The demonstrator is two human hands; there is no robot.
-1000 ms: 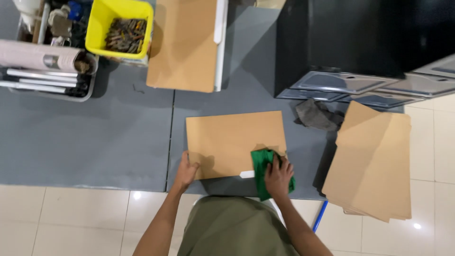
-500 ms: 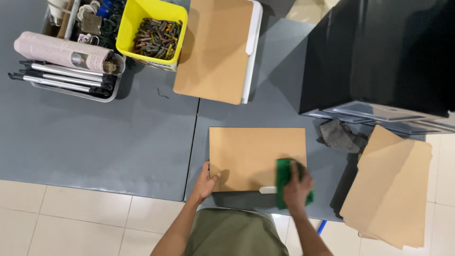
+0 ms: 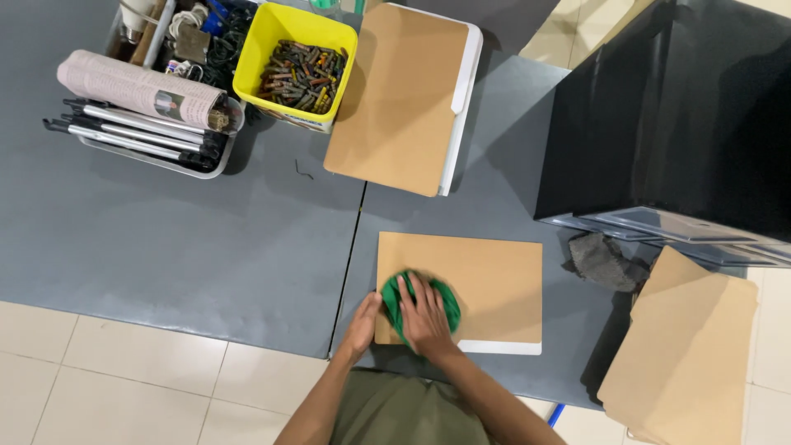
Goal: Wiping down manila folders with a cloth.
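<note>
1. Since half a second ago, my right hand [image 3: 424, 317] slid the green cloth [image 3: 418, 303] to the brown board's [image 3: 486, 280] left end.
2. Fingers lay flat, pressing the cloth; my left hand [image 3: 362, 323] held the board's left edge.
3. I judged wiping was underway; next needed rubbing the bare right part.

Two bare forearms come up from the bottom edge, no sleeves reaching them, no watch or rings to be seen on the left hand [image 3: 362, 325] or right hand [image 3: 424, 317]; below them an olive-green shirt [image 3: 395, 412], plain and unmarked

3 brown boards [image 3: 486, 276], 2 cloths [image 3: 416, 301], 1 yellow bin [image 3: 295, 62].
</note>
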